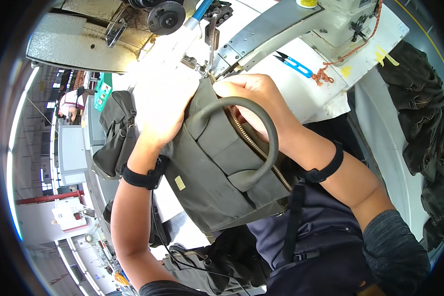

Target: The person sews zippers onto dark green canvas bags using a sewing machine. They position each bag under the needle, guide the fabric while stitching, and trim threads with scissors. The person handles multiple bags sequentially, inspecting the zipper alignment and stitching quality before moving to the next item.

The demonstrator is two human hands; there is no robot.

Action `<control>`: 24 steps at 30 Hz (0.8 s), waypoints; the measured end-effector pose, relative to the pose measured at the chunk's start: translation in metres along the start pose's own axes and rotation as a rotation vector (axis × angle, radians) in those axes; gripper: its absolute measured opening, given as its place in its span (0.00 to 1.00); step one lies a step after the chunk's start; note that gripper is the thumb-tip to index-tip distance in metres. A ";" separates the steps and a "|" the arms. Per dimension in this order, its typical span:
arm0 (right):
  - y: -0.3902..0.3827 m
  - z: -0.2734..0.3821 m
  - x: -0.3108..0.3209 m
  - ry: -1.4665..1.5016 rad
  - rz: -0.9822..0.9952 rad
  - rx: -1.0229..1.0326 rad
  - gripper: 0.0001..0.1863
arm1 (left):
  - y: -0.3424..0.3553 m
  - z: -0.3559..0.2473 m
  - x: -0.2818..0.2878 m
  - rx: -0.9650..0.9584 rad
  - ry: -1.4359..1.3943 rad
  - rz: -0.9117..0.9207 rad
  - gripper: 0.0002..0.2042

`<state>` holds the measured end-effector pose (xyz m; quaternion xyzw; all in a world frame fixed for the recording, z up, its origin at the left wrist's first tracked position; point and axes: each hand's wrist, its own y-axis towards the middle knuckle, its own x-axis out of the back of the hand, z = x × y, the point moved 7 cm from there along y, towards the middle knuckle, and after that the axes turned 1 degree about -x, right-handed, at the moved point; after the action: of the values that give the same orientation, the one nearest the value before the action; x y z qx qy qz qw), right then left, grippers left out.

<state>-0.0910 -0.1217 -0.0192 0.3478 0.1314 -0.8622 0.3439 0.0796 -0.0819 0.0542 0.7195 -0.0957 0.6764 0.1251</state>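
The right hand (249, 93) is clamped on the olive bag (207, 185) beside its zip (254, 143), one end at the sewing machine (86, 45) (whether the left hand (165, 106) grips, glare hides), probably lining up a seam, so the next move calls for steady, flat feeding

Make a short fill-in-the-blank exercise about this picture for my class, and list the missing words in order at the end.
1. The left hand and right hand are on a green bag with a rounded carrying ____.
2. A metal-toothed ____ runs along the bag.
3. The thread snips on the white table have ____ grips.
4. The band around the left forearm is coloured ____.

Missing words: handle; zipper; blue; black.
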 end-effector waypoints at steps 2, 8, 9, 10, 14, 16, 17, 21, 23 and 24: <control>0.000 0.001 0.001 -0.048 0.023 0.027 0.20 | 0.001 -0.003 0.002 0.042 -0.123 -0.021 0.15; 0.001 -0.004 -0.005 -0.138 -0.069 0.095 0.16 | 0.005 -0.005 0.007 0.360 -0.572 -0.032 0.15; 0.003 -0.009 -0.004 -0.107 -0.100 0.039 0.16 | 0.006 -0.007 0.008 0.368 -0.612 -0.037 0.15; 0.003 -0.014 -0.001 -0.016 -0.118 -0.031 0.15 | 0.006 -0.011 0.013 0.349 -0.578 -0.084 0.14; 0.007 -0.004 0.001 -0.165 -0.053 0.142 0.13 | 0.010 -0.020 0.009 0.340 -0.625 -0.052 0.12; 0.006 -0.005 0.002 -0.232 -0.061 0.165 0.13 | 0.010 -0.021 0.005 0.378 -0.696 -0.049 0.11; 0.005 -0.006 0.002 -0.265 -0.066 0.180 0.13 | 0.011 -0.020 0.004 0.406 -0.696 -0.045 0.11; 0.000 0.000 0.002 -0.341 -0.079 0.264 0.12 | 0.012 -0.021 0.005 0.455 -0.730 -0.074 0.10; -0.006 0.009 0.001 -0.530 -0.071 0.365 0.12 | 0.012 -0.023 0.004 0.452 -0.808 -0.059 0.09; -0.008 0.010 0.000 -0.485 -0.026 0.348 0.13 | 0.012 -0.023 0.004 0.472 -0.810 -0.061 0.09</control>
<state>-0.1015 -0.1211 -0.0124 0.1835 -0.1000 -0.9341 0.2896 0.0547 -0.0857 0.0596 0.9367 0.0408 0.3406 -0.0696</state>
